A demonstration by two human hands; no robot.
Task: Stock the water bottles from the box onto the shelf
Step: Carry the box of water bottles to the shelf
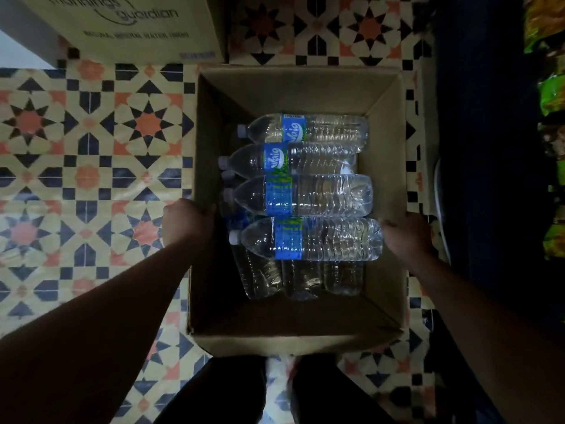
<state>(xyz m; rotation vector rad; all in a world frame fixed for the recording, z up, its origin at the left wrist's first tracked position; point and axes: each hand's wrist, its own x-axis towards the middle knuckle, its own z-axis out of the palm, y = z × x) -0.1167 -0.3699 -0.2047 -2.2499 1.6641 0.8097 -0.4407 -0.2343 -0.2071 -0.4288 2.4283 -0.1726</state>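
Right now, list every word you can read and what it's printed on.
"mannings guardian": on the closed carton, top edge cropped.
Small line beneath: blurred, seemingly "NATURAL MINERAL WATER", number unreadable.
Bottle labels: white brand word on blue, too blurred to read.

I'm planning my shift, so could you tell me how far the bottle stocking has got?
Done: nothing visible; the bottles all lie in the box. In hand: left hand and right hand grip its side walls. Left: shelving them all, four on top, more beneath.
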